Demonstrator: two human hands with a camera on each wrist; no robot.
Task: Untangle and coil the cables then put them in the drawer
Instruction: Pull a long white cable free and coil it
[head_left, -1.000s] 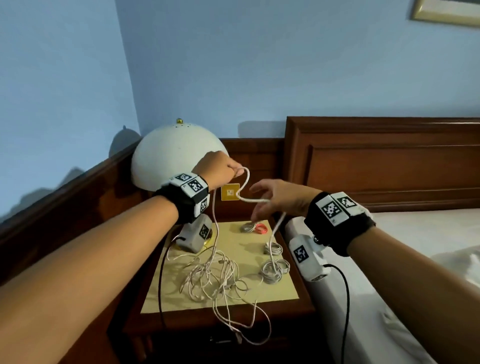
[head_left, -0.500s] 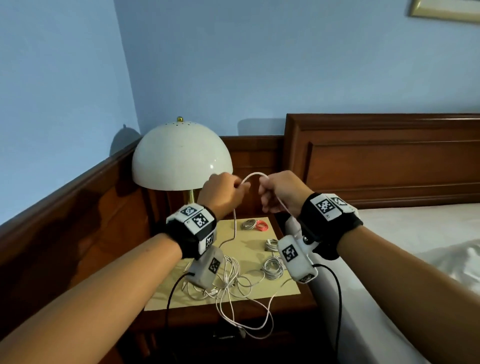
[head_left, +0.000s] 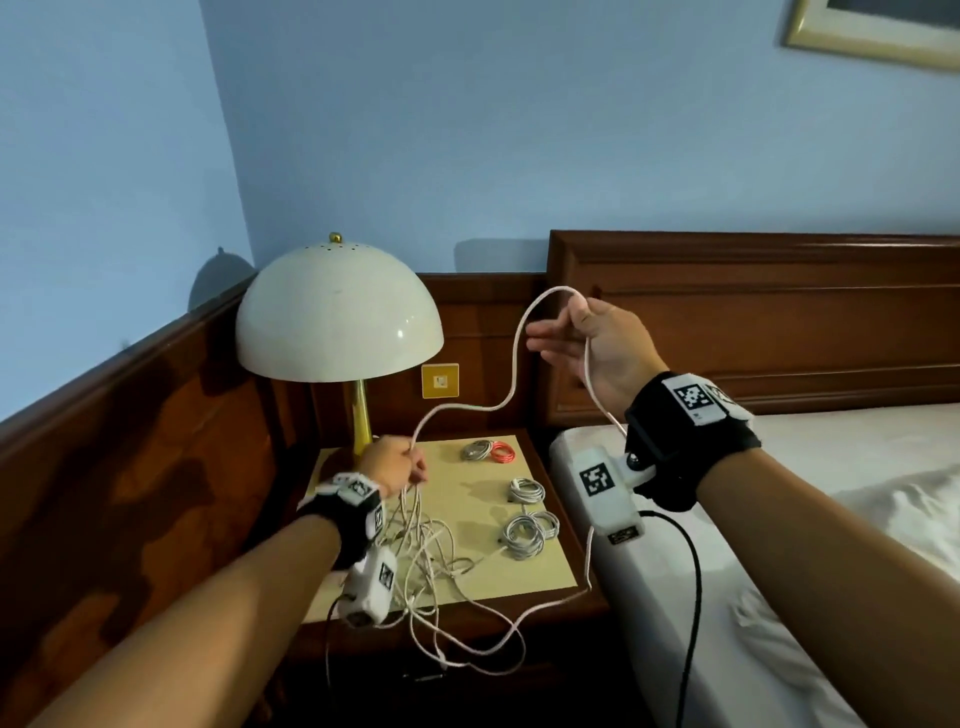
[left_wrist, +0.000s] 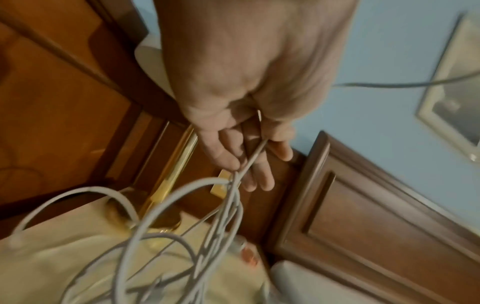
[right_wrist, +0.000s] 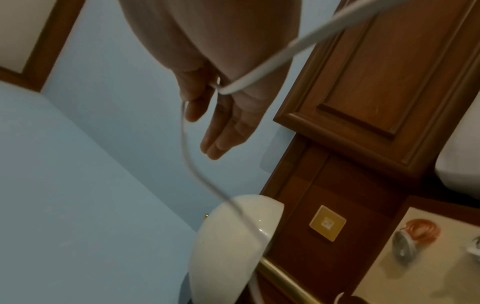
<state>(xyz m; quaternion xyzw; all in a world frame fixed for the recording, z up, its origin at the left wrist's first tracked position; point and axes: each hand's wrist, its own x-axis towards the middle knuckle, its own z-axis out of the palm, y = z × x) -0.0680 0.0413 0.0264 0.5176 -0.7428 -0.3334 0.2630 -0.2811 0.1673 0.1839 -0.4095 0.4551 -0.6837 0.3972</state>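
A white cable (head_left: 511, 364) runs between both hands. My left hand (head_left: 415, 467) is low over the nightstand and pinches the cable just above a loose white tangle (head_left: 431, 551); the left wrist view shows my left hand (left_wrist: 249, 164) with the strand (left_wrist: 255, 153) passing between thumb and fingers. My right hand (head_left: 556, 332) is raised before the headboard. Its thumb hooks the cable (right_wrist: 259, 76) while its fingers (right_wrist: 223, 139) stay straight. From there the cable drops past my right wrist to the nightstand's front edge. The drawer front is lost in shadow.
Two coiled white cables (head_left: 530, 530) (head_left: 525, 491) and a grey-and-red coil (head_left: 488, 451) lie on the nightstand's yellow mat (head_left: 540, 571). A domed white lamp (head_left: 337, 317) stands at the back left. The bed (head_left: 779, 519) borders the right side, and its headboard (head_left: 753, 322) is behind.
The hands were close together at lamp height. My left hand has dropped to the tangle and my right has risen to the right, drawing out a long loop of cable.
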